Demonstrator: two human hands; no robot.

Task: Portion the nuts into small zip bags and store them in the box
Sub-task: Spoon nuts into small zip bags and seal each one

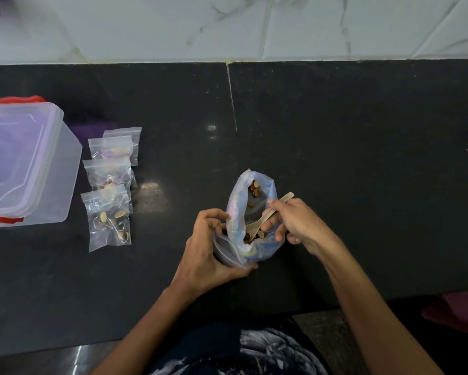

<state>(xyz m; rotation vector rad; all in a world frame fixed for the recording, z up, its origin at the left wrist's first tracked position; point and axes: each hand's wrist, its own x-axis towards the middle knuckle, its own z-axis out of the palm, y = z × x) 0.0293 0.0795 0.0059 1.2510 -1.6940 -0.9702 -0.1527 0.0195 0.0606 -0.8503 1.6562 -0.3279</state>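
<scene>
A large clear plastic bag of mixed nuts [243, 196] lies open on the black counter in front of me. My right hand [295, 220] pinches a small wooden spoon [257, 226], whose bowl is inside the bag among the nuts. My left hand [208, 250] grips a small empty zip bag [227, 253] against the big bag's left edge. Several small zip bags with nuts in them [110, 215] lie in a column to the left. The translucent plastic box [24, 163], lid on, stands at the far left.
The black stone counter [335, 136] runs to a white marble-look tiled wall [227, 25] at the back. A seam crosses the counter near the middle. A dark red object [460, 312] sits below the counter edge at the right.
</scene>
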